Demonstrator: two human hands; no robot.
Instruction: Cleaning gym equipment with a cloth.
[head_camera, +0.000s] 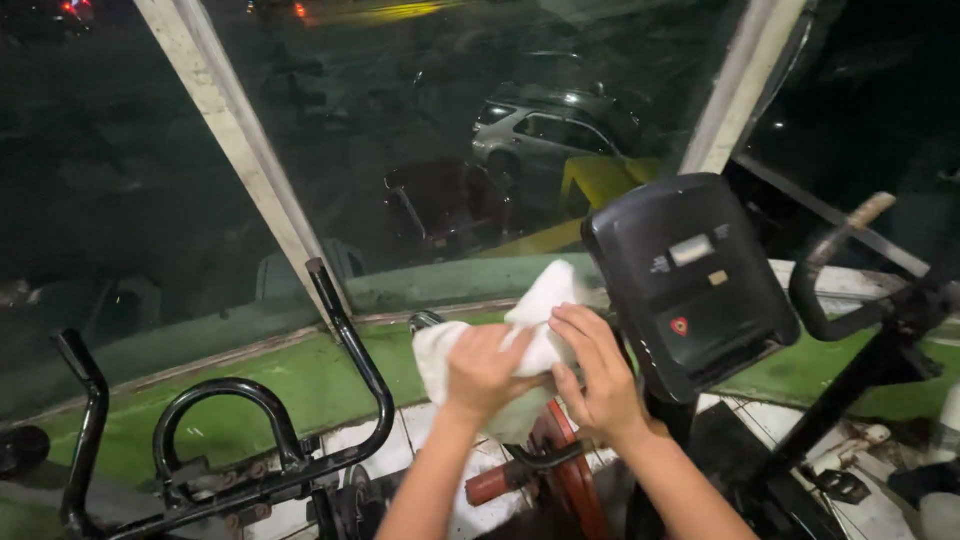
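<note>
Both of my hands hold a white cloth (540, 300) in front of an exercise bike. My left hand (485, 372) grips the cloth's lower left part. My right hand (598, 375) pinches the cloth's right side, just left of the bike's black console (690, 280). The cloth's top corner sticks up beside the console's left edge. Below the hands lie a black handlebar piece (545, 458) and the bike's red frame (565, 475).
A second bike's black handlebars (340, 330) stand at the left, and a curved black grip (815, 290) rises at the right. Large window panes with pale frames (235, 130) are straight ahead, above a green ledge (300, 375). Parked cars (545, 135) show outside in the dark.
</note>
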